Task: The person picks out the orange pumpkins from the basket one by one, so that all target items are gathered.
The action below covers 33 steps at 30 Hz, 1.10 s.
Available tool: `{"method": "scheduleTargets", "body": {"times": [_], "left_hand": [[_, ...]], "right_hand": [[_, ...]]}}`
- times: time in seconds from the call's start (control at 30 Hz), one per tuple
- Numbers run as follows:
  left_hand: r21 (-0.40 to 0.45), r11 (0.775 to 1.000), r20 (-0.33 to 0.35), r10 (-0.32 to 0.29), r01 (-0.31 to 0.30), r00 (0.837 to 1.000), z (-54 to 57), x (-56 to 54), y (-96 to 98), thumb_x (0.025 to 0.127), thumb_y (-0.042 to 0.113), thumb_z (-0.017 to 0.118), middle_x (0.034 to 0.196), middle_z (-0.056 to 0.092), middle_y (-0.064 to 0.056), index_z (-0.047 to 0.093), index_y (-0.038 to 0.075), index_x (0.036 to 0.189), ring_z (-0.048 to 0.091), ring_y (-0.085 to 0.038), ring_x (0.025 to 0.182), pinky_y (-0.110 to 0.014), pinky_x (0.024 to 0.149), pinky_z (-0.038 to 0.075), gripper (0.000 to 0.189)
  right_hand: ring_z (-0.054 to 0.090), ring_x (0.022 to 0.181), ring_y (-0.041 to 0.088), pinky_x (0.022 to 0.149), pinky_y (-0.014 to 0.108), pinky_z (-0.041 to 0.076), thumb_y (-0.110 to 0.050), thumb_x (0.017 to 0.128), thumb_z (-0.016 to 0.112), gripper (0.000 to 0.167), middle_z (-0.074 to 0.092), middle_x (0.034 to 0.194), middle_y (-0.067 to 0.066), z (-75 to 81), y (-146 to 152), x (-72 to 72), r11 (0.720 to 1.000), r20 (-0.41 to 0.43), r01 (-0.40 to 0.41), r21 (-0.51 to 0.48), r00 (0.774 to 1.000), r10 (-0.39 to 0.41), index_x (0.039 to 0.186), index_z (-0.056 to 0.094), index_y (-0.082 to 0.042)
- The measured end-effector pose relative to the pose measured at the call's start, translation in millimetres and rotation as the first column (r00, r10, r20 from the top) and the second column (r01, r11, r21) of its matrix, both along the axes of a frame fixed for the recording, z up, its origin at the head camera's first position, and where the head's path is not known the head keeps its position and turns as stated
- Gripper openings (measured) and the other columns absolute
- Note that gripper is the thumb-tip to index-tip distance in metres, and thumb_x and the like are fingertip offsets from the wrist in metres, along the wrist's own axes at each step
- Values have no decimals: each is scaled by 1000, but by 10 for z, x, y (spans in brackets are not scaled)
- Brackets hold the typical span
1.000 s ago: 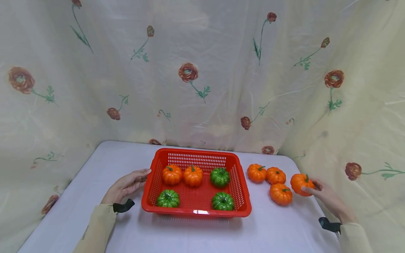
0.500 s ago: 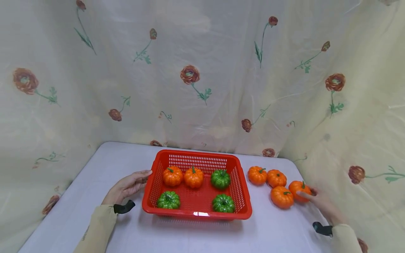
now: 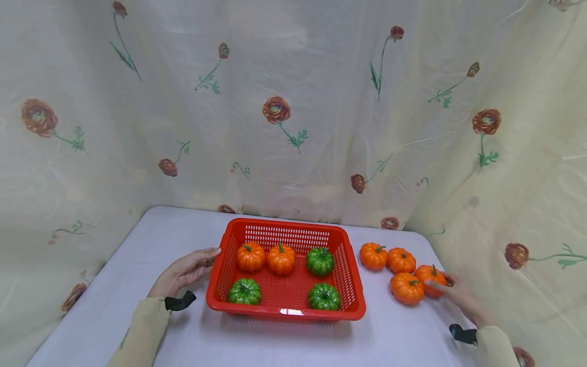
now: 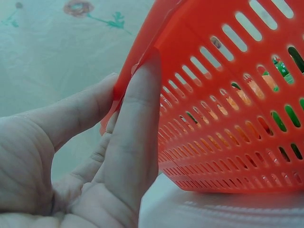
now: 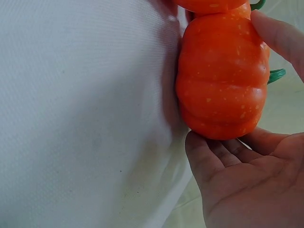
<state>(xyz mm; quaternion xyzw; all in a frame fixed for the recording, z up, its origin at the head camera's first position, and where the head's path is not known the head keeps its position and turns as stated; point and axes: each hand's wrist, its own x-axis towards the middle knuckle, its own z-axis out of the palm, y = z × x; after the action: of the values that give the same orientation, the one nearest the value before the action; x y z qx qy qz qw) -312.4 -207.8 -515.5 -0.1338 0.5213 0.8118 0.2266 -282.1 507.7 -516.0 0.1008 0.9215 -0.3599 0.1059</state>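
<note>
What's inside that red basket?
Inside the red basket sit two orange pumpkins and three green pumpkins. Bare floor shows between them; the patches directly beneath them are covered and can't be seen.

A white, finely textured table (image 3: 179, 232) with rounded far corners carries a red basket (image 3: 257, 309) at its middle, long sides running left to right. To the basket's right sit four pumpkins: a far-left pumpkin (image 3: 373, 256) nearest the basket, a far-right pumpkin (image 3: 401, 261) beside it, a front pumpkin (image 3: 406, 289), and an outermost pumpkin (image 3: 429, 278) near the right edge.
</note>
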Motion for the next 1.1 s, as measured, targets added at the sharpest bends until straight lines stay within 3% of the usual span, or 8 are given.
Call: {"method": "scheduleTargets", "body": {"times": [0.2, 0.33, 0.47, 0.6, 0.8, 1.1], "left_hand": [[-8, 1000, 7, 5, -5, 1000, -6, 14, -7, 75, 31, 83, 118, 69, -5, 49, 11, 138, 68, -20, 105, -27, 89, 55, 74], [-21, 1000, 17, 5, -5, 1000, -9, 17, -4, 76, 31, 82, 117, 69, -5, 48, 11, 139, 68, -20, 105, -27, 89, 55, 74], [13, 998, -39, -58, 58, 998, -7, -7, -3, 86, 26, 74, 115, 69, -5, 45, 7, 141, 68, -19, 103, -29, 91, 55, 65], [33, 994, -94, -105, 108, 990, 2, -21, 0, 92, 22, 67, 115, 69, -5, 42, 3, 141, 68, -18, 103, -31, 93, 55, 58], [-8, 999, -22, -34, 34, 999, 14, -3, 11, 82, 28, 78, 115, 69, -5, 46, 7, 141, 68, -19, 102, -28, 90, 55, 70], [-8, 999, -23, -40, 39, 999, -9, -14, 3, 82, 29, 78, 119, 68, -6, 45, 8, 142, 68, -19, 104, -29, 92, 54, 72]], "right_hand": [[23, 132, 53, 111, 67, 22, -54, 92, 57, 99, 16, 147, 41, 1, 1, 7, 999, -2, 16, -38, 1000, -16, 145, 13, 17], [21, 134, 53, 109, 68, 26, -58, 89, 57, 106, 14, 149, 40, 69, -39, 19, 997, -9, 72, -42, 997, -72, 147, 6, 15], [18, 138, 52, 109, 69, 26, -62, 88, 57, 110, 12, 152, 37, 222, -120, 24, 994, -13, 88, -58, 996, -89, 149, 1, 10], [13, 140, 52, 111, 68, 21, -61, 89, 56, 110, 7, 154, 36, 371, -210, 15, 996, -30, 56, -76, 998, -58, 150, -3, 8], [14, 140, 53, 108, 71, 23, -63, 87, 56, 108, 7, 156, 33, 578, -419, -4, 997, -82, -9, -71, 997, 3, 152, -1, 2], [18, 142, 50, 111, 66, 25, -43, 92, 62, 91, 17, 156, 29, 827, -927, -113, 973, -221, -198, -118, 961, 168, 153, 9, 0]]}}
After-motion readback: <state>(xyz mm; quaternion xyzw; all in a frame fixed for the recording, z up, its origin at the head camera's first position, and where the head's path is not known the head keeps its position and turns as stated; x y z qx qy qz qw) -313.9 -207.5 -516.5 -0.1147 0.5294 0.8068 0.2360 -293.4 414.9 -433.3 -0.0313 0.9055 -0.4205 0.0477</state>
